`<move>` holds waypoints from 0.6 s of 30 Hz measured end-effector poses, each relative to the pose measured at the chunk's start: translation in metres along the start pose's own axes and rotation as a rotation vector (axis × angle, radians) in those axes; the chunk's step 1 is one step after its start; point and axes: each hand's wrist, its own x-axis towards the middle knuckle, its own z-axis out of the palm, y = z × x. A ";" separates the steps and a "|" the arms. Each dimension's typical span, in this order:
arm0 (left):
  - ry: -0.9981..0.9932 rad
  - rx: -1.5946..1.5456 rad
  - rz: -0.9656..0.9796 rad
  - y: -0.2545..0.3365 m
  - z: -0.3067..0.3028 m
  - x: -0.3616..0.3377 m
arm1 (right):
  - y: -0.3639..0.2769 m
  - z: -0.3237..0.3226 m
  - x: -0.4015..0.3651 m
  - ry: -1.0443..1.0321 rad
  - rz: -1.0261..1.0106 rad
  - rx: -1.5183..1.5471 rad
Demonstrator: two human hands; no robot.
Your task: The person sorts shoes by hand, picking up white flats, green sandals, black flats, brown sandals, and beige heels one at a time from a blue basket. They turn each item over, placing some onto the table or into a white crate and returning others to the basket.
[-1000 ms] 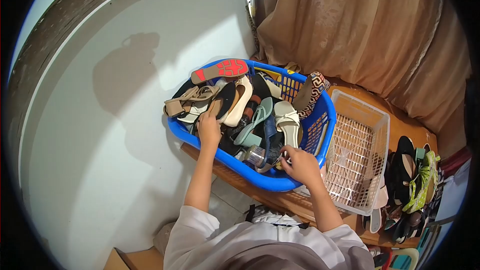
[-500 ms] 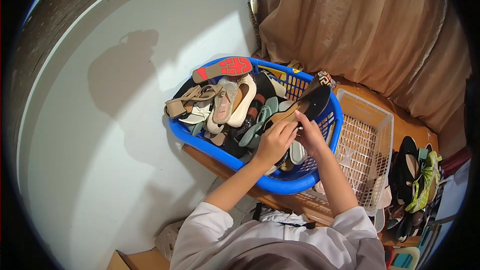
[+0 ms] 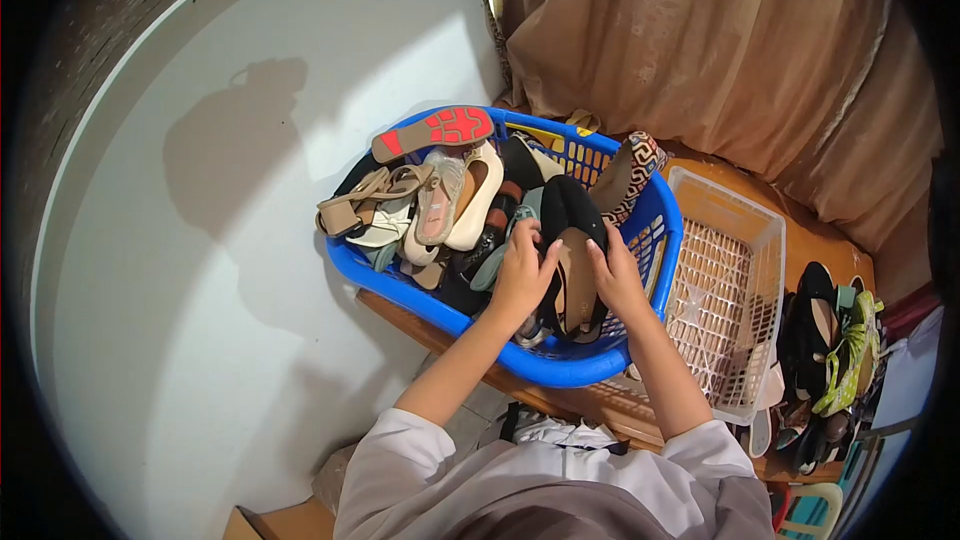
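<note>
Between my hands is a pair of black flat shoes, pressed side by side with tan insoles facing up and toes pointing away from me. My left hand grips the left side, and my right hand grips the right side, thumbs near the openings. The shoes are over the right part of a blue laundry basket. Left of my left hand lie a cream shoe, a beige slipper and sandals with tan straps. A shoe with a red-patterned sole rests upside down on the far rim.
A clear plastic crate stands right of the basket on a wooden table. Farther right are black shoes and a lime-green patterned shoe. A patterned shoe leans at the basket's far right. Behind hangs a brown curtain; a white wall is left.
The black shoes have turned from slanting right to pointing away from me, lower in the basket. My hands have moved from close together to either side of them.
</note>
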 end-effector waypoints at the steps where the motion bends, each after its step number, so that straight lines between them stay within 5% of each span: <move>1: 0.008 -0.026 -0.007 0.000 0.001 0.001 | -0.001 -0.001 0.001 -0.007 0.032 0.020; 14: -0.078 -0.002 -0.202 0.008 -0.013 0.003 | -0.013 -0.006 0.001 0.022 0.176 0.075; 18: -0.086 -0.043 -0.240 0.019 -0.016 0.005 | -0.010 -0.005 0.001 0.025 0.051 0.010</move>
